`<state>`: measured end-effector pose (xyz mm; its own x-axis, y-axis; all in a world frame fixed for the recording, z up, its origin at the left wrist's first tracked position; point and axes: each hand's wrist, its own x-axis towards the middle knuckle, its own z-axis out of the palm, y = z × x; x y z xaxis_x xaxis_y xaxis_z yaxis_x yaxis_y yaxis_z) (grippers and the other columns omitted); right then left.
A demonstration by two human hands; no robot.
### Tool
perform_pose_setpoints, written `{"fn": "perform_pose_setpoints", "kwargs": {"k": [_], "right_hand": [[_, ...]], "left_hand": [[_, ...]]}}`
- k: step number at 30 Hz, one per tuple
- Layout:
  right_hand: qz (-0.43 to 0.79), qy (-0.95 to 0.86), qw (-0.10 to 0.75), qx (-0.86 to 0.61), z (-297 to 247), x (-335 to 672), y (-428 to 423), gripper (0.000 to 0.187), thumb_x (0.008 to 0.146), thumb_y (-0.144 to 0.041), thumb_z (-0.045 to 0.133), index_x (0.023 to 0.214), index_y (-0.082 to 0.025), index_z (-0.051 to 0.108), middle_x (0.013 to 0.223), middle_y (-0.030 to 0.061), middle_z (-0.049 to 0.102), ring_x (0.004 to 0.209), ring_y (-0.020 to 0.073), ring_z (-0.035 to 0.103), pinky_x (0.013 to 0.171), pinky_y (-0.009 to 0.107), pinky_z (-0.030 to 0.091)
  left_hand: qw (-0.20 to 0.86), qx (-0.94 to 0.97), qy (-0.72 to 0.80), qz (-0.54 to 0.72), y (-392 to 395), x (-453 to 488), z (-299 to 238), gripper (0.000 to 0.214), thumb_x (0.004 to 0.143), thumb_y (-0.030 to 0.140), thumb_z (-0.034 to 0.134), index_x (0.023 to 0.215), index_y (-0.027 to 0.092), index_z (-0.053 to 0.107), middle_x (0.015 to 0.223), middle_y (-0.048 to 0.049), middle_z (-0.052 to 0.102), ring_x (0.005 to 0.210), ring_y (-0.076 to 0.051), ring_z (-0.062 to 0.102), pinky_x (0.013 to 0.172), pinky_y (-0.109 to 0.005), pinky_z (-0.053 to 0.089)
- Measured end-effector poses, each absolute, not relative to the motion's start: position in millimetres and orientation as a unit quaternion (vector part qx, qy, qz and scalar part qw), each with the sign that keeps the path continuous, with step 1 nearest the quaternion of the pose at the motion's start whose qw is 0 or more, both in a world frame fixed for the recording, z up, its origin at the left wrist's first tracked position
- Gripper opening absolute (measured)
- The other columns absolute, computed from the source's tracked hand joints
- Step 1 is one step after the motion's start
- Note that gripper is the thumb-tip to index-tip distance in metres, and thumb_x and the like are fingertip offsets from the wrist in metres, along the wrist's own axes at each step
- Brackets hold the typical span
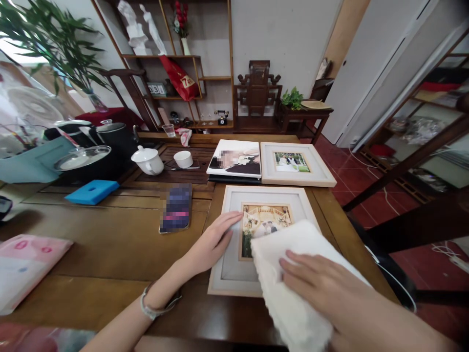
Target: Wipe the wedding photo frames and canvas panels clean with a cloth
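Note:
A picture frame (231, 215) in pale wood lies flat on the wooden table, with a wedding photo inside a wide white mat. My left hand (214, 239) rests on the frame's left part, fingers stretched out and reaching the photo's upper left edge. On the frame's right side lies a white cloth (289, 239) with a scalloped edge, covering the photo's lower right part. My right hand (318, 278) holds this cloth, its fingers bent against the top; the thumb's grip is partly hidden.
Behind are another framed photo (322, 171) and a stack topped by a photo panel (234, 168). Leftward lie a phone (178, 208), a blue block (92, 191) and a pink-white packet (29, 266). A lidded white cup (147, 160) and a small cup (183, 159) stand farther back.

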<state>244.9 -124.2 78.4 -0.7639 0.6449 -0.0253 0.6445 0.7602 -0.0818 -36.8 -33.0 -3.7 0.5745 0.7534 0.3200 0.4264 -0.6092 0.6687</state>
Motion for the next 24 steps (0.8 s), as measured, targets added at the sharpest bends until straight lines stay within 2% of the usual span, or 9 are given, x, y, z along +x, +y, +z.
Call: {"fn": "perform_pose_setpoints", "kwargs": {"k": [4, 11, 16, 19, 24], "right_hand": [[0.04, -0.948, 0.027, -0.315, 81.8, 243.9, -142.2, 0.074, 0.048, -0.005, 0.048, 0.119, -0.019, 0.064, 0.128, 0.007, 0.064, 0.117, 0.0279, 0.06, 0.091, 0.038, 0.055], [-0.058, -0.91, 0.062, -0.406, 41.0, 249.7, -84.1, 0.079, 0.057, 0.001, 0.047, 0.136, -0.01, 0.049, 0.142, 0.0139, 0.051, 0.134, 0.0321, 0.042, 0.108, 0.052, 0.038], [-0.114, -0.867, 0.097, -0.476, 33.0, 256.9, -26.9, 0.074, 0.063, 0.001, 0.05, 0.137, -0.005, 0.047, 0.145, 0.0182, 0.046, 0.139, 0.0352, 0.033, 0.113, 0.054, 0.028], [-0.086, -0.874, 0.09, -0.469, 36.6, 242.2, -24.7, 0.07, 0.062, -0.004, 0.054, 0.132, -0.004, 0.052, 0.142, 0.0194, 0.049, 0.138, 0.035, 0.035, 0.113, 0.052, 0.03], [0.039, -0.912, 0.048, -0.406, 48.2, 204.5, -79.0, 0.063, 0.065, -0.022, 0.063, 0.124, -0.001, 0.059, 0.133, 0.0233, 0.057, 0.131, 0.0397, 0.043, 0.108, 0.053, 0.037]], "left_hand": [[0.27, 0.845, 0.348, 0.303, -32.2, -36.0, -3.7, 0.045, 0.098, 0.013, 0.035, 0.141, 0.024, 0.042, 0.145, -0.0087, 0.047, 0.137, -0.021, 0.04, 0.117, -0.049, 0.032], [0.267, 0.846, 0.35, 0.301, -33.5, -36.8, -2.1, 0.044, 0.098, 0.013, 0.035, 0.14, 0.024, 0.043, 0.144, -0.0101, 0.048, 0.136, -0.023, 0.042, 0.116, -0.052, 0.033], [0.263, 0.848, 0.348, 0.302, -34.7, -36.8, 0.5, 0.044, 0.098, 0.013, 0.035, 0.14, 0.023, 0.044, 0.144, -0.0106, 0.048, 0.136, -0.023, 0.043, 0.115, -0.053, 0.034], [0.261, 0.847, 0.346, 0.309, -34.7, -35.9, 1.1, 0.044, 0.098, 0.014, 0.036, 0.14, 0.024, 0.044, 0.143, -0.0098, 0.049, 0.135, -0.023, 0.044, 0.115, -0.052, 0.035], [0.27, 0.834, 0.355, 0.324, -34.4, -35.7, -2.9, 0.043, 0.099, 0.016, 0.033, 0.139, 0.024, 0.046, 0.142, -0.01, 0.05, 0.134, -0.023, 0.044, 0.115, -0.05, 0.034]]}}
